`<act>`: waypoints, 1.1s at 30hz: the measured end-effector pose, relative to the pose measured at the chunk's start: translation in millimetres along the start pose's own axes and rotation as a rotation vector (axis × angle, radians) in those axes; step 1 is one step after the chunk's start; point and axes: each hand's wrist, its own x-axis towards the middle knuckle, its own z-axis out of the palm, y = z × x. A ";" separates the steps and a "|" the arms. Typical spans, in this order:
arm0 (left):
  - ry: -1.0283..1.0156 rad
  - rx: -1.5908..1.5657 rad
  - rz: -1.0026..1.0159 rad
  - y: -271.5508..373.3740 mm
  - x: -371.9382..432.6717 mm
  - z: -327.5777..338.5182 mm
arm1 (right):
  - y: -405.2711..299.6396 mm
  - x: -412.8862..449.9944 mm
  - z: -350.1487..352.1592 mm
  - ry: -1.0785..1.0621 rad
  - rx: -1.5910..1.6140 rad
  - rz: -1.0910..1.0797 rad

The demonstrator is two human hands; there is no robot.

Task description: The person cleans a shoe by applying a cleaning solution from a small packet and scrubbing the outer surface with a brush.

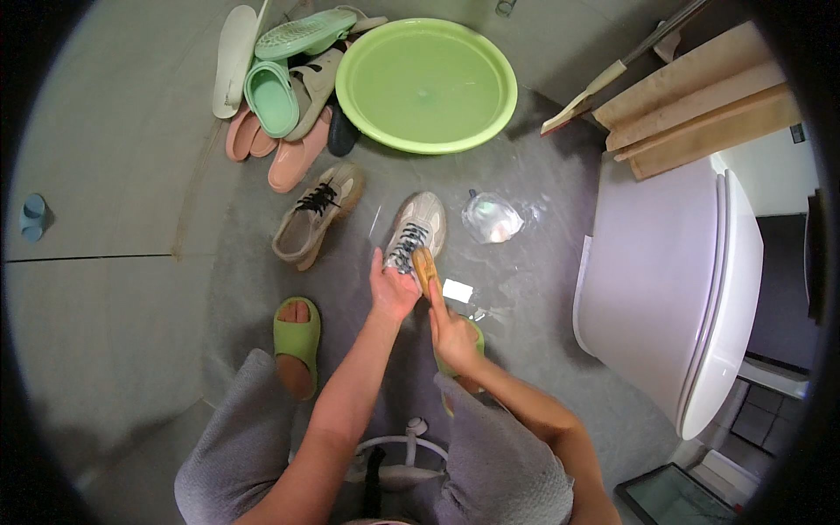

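Observation:
My left hand (pixel 396 293), palm up, is at the heel end of a light sneaker (pixel 418 216) with dark laces; whether its hidden fingers grip the shoe is unclear. In my right hand (pixel 453 331) is a wooden-handled brush (pixel 426 270), held against the side of the same sneaker; its bristles are not visible. A second beige sneaker (pixel 302 239) with black laces lies on the floor to the left. Right of the brushed-side shoe sits a clear plastic bag (pixel 492 218) with pale contents. A small white rectangular piece (pixel 457 291) lies on the floor beside the brush.
A green basin (pixel 425 146) of water stands ahead, with a pile of clogs and slippers (pixel 272 98) on its left. A white toilet (pixel 650 262) is at the right, below brown cardboard (pixel 695 98) and a long-handled tool (pixel 584 95). Green slides (pixel 295 338) are on my feet.

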 end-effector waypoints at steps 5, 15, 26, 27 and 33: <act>-0.097 0.007 -0.008 3.9 3.8 -1.6 | 2.6 5.7 5.2 -0.001 0.055 0.006; 0.023 -0.015 -0.016 4.2 4.9 -1.9 | 5.3 32.0 15.8 0.092 -0.059 -0.057; -0.048 -0.013 -0.019 -9.2 10.0 3.2 | 48.6 51.5 20.2 0.186 -0.089 -0.067; -0.052 -0.005 -0.007 -3.7 12.6 -8.9 | 45.4 66.8 10.9 0.192 -0.079 -0.078; 0.189 0.599 0.082 1.7 17.4 -39.8 | 114.0 71.2 -49.8 0.445 -0.050 0.279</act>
